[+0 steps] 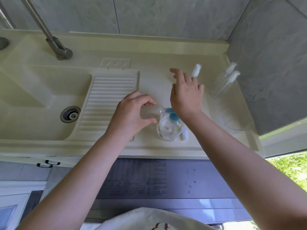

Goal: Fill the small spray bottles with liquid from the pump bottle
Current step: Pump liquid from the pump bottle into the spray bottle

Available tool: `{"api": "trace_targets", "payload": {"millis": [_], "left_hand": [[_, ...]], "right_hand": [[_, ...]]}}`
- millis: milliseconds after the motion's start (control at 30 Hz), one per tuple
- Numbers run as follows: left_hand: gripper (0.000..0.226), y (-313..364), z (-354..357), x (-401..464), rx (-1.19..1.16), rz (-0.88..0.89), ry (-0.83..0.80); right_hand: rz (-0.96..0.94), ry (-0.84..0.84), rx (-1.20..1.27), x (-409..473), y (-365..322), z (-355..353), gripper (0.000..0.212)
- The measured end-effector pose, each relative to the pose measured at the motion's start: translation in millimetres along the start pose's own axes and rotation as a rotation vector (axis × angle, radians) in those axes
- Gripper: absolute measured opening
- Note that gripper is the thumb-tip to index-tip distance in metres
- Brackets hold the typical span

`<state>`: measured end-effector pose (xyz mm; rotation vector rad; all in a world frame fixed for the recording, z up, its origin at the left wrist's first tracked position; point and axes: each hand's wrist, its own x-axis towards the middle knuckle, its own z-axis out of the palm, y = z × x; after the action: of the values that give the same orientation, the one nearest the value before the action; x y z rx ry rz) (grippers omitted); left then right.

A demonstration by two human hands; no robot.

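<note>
Left hand (132, 112) grips a small spray bottle (150, 112) sideways against the blue spout of the pump bottle (170, 128) on the surface (149, 63); right hand (186, 95) spread above the pump

pump head (171, 112) – partly behind right hand (186, 93) | faucet (49, 35) – cut off at the top edge

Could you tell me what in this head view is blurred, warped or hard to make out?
Head view: wide-angle warp bows the counter edge; the right hand shows motion blur; the clear spray bottles nearly vanish against the pale counter; the window is overexposed.
</note>
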<state>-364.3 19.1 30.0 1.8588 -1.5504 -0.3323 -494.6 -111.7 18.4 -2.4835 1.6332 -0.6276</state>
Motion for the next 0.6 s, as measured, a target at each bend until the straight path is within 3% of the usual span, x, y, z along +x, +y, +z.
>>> {"api": "trace_targets", "payload": {"millis": [67, 267, 400, 600], "left_hand": [[0.048, 0, 0, 0, 0.004, 0.0, -0.003], [0.047, 0, 1, -2, 0.012, -0.003, 0.002], [0.047, -1, 1, -4, 0.025, -0.009, 0.008], [0.046, -3, -1, -5, 0.005, -0.007, 0.015]], "right_hand": [[-0.006, -0.035, 0.028, -7, 4, 6, 0.051], [-0.061, 0.079, -0.031, 3, -2, -8, 0.054], [-0.025, -0.019, -0.024, -9, 1, 6, 0.058], [-0.007, 0.022, -0.011, 0, -3, 0, 0.057]]}}
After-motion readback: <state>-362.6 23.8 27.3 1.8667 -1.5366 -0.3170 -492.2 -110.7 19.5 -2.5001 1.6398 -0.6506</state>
